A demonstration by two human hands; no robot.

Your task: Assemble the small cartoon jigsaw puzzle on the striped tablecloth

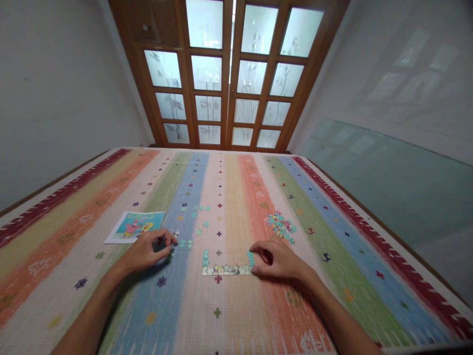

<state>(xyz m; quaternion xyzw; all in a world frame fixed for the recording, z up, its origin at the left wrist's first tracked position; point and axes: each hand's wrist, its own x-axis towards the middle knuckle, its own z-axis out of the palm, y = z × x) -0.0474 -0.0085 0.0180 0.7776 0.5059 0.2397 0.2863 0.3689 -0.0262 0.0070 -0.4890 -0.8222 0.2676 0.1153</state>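
Note:
A partly joined jigsaw puzzle [227,270] lies on the striped cloth, a bottom row with a short column rising at each end. At its right end, my right hand [277,259] curls its index finger and thumb around the teal edge pieces [251,258], touching them. Over on the left, my left hand [152,250] is closed in a pinch low over the cloth. A small puzzle piece [171,252] shows at its fingertips, partly hidden. Just right of those fingertips lie loose teal pieces [185,244].
Behind my left hand lies a printed cartoon picture [125,224]. More loose pieces [201,208] are scattered farther back, and a heap of pieces [281,226] sits beyond my right hand. The striped tablecloth [236,315] covers the table; wooden glazed doors [226,74] stand behind.

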